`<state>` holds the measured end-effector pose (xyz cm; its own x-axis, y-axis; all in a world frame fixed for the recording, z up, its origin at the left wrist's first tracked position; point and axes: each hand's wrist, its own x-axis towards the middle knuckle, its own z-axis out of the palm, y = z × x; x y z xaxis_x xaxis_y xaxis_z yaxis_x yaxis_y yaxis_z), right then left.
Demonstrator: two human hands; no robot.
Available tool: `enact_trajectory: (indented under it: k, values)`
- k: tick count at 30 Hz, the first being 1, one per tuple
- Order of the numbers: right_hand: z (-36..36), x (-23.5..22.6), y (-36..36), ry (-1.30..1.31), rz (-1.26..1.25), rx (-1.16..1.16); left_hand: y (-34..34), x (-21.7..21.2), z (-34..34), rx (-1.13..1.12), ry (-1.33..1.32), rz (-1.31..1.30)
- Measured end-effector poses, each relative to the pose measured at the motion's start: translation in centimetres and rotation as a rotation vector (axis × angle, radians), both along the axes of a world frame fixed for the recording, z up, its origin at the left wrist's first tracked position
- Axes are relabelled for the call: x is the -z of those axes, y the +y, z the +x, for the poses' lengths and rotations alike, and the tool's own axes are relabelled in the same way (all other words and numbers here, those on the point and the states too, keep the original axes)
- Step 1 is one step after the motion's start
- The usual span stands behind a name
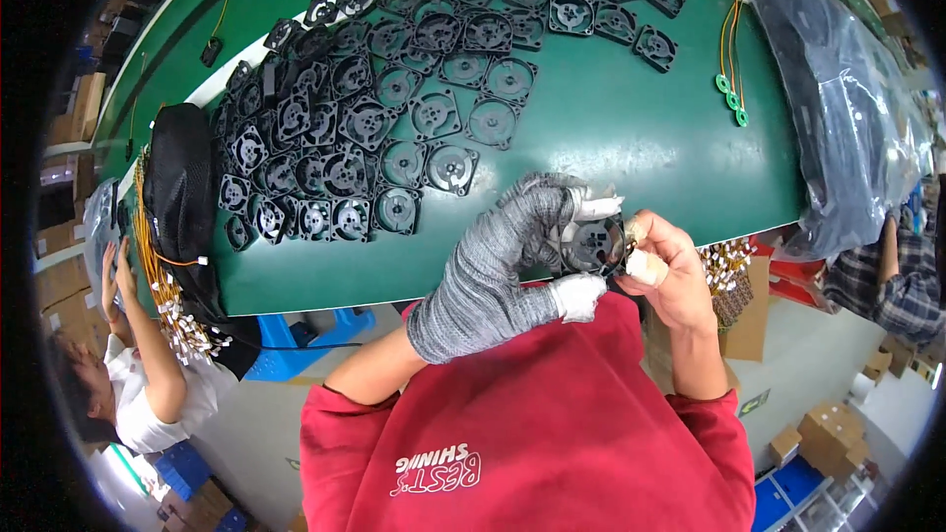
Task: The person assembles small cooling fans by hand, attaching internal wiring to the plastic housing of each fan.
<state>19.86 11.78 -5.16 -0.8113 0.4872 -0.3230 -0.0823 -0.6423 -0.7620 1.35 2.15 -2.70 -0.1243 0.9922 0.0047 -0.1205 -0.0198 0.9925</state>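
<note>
My left hand (522, 261), in a grey knit glove with white-wrapped fingertips, grips a square black fan housing (594, 244) just above the table's front edge. My right hand (670, 271) is bare, with tape around its fingertips. Its thumb and fingers pinch the right edge of that housing, where something thin and shiny shows; I cannot make out what it is. Beyond my left hand, many similar black fan housings (434, 113) lie spread and partly stacked on the green table (631, 148).
Three green ring-shaped coils (731, 99) with orange wires lie at the right. Clear plastic sheeting (838, 99) covers the right end. A black mesh bag (185, 202) and bundled orange wires (163, 276) hang at the left. A person in white (163, 389) works there; a plaid sleeve (902, 296) shows right.
</note>
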Motion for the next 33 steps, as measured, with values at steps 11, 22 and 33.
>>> enact_trajectory:
  k: [11,22,33]
  values:
    - [-0.3,-1.0,1.4,0.016,0.101,-0.272,-0.4,-0.6,-0.7,0.21,-0.504,-0.281]
    - [0.0,-2.7,2.3,-0.192,0.541,-0.279,-0.4,0.4,0.3,0.219,-0.37,-0.289]
    - [0.0,-1.6,0.9,-0.195,0.388,-0.308,-1.5,0.7,0.4,0.223,-0.005,-0.172]
